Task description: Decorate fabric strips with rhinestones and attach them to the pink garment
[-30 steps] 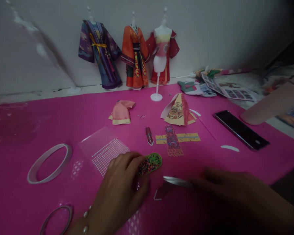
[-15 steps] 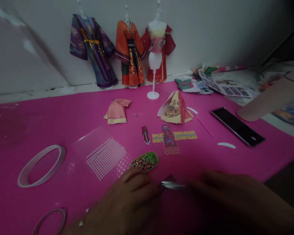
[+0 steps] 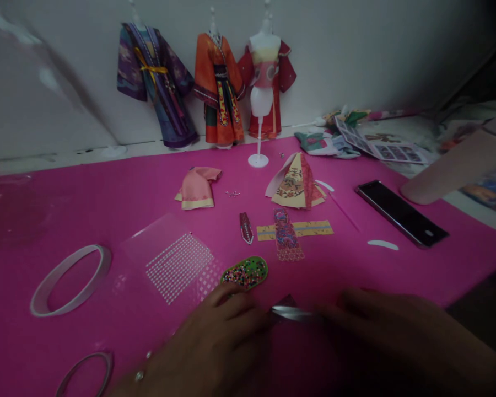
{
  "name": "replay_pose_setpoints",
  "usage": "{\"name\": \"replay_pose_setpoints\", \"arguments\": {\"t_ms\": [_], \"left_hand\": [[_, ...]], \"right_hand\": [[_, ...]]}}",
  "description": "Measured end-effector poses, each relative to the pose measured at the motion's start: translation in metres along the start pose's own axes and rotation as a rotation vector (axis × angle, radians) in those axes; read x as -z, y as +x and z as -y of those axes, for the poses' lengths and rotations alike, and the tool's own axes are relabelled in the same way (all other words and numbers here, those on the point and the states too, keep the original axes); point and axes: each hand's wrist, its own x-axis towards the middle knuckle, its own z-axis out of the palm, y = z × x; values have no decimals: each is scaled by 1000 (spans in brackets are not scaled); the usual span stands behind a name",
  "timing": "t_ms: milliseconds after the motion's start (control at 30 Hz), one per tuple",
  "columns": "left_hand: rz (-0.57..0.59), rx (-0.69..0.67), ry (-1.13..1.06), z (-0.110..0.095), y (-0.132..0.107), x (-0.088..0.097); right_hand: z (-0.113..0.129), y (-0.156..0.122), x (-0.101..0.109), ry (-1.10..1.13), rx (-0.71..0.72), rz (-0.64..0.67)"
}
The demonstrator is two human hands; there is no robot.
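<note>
My right hand [image 3: 380,325], dark and blurred at the lower right, is closed on small scissors whose silver blades [image 3: 292,314] point left; the handles are hidden in shadow. The blade tips lie over a small dark piece of fabric [image 3: 288,301]. At the piece's left edge, the fingers of my left hand [image 3: 227,336] are pinched together on it. Just beyond my left fingers rests a green oval dish [image 3: 256,268] of mixed tiny beads. Behind it lie a small dark red beaded strip [image 3: 245,227] and crossed patterned strips [image 3: 286,236].
A sheet of rhinestones [image 3: 179,267], two tape rolls [image 3: 101,270] [image 3: 107,361], a pink doll top [image 3: 198,190] and a doll skirt [image 3: 297,184] lie on the pink mat. A phone [image 3: 400,212] is at right. Dressed mini mannequins [image 3: 155,82] stand along the wall.
Almost nothing differs. Both hands, the blades and the dark piece keep nearly the same place; my left hand and wrist shift very slightly.
</note>
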Motion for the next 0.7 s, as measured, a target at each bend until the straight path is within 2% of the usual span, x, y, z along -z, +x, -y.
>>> {"name": "replay_pose_setpoints", "arguments": {"t_ms": [433, 700], "left_hand": [[2, 11, 11, 3, -2, -5], [-13, 30, -22, 1, -5, -6]], "right_hand": [[0, -1, -2, -20, 12, -17], [0, 1, 0, -18, 2, 30]]}}
